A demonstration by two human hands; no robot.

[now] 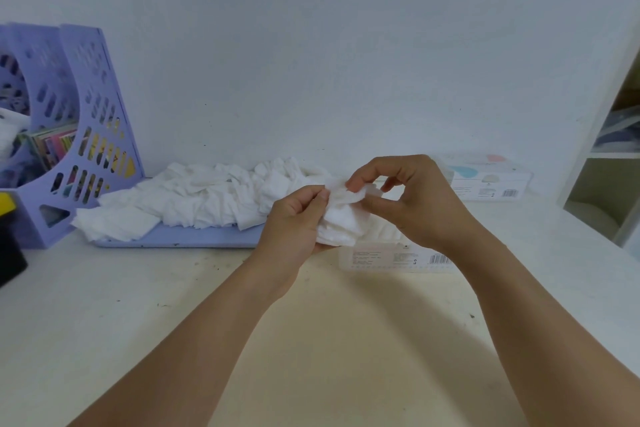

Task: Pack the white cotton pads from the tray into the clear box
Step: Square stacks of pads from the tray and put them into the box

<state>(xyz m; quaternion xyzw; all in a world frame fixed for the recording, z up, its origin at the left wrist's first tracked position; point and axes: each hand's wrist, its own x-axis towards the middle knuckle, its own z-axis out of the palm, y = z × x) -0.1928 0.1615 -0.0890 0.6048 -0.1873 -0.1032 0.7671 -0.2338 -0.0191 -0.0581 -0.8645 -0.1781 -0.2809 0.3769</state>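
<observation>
The bench (104,322) lies bare along its near edge, both forearms reaching over it. Mid-bench, the left hand (294,222) grips a small stack of cotton pads (341,218) while the right hand (408,198) pinches the top pad, above the clear box (391,258), whose far side they hide. Toward the far edge, loose pads (194,198) heap on the lavender tray (194,239), spilling over its left rim.

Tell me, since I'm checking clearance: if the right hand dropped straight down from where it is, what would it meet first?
Probably the clear box, which sits right under the right hand. The small stack of pads both hands hold lies just to its left. Depth is uncertain from one view.
</observation>
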